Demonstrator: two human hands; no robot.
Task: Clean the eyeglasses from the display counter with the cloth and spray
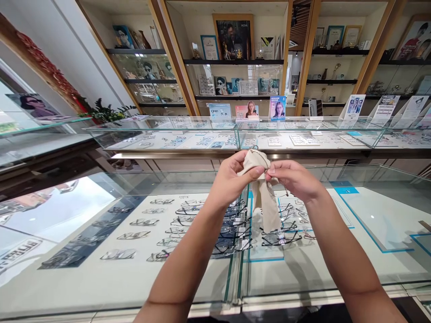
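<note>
Both my hands are raised over the near glass display counter (370,215). My left hand (232,179) is closed around a beige cleaning cloth (264,202), which wraps a pair of thin-framed glasses (257,151) and hangs down below. My right hand (292,179) pinches the glasses and cloth from the right side; a thin temple arm trails beneath it. Most of the glasses are hidden by the cloth.
Under the near counter's glass lie several rows of eyeglass frames (188,224). A second glass counter (235,134) runs across behind, with small display cards (278,107) on top. Wall shelves (232,60) hold pictures and trophies. A plant (104,112) stands at left.
</note>
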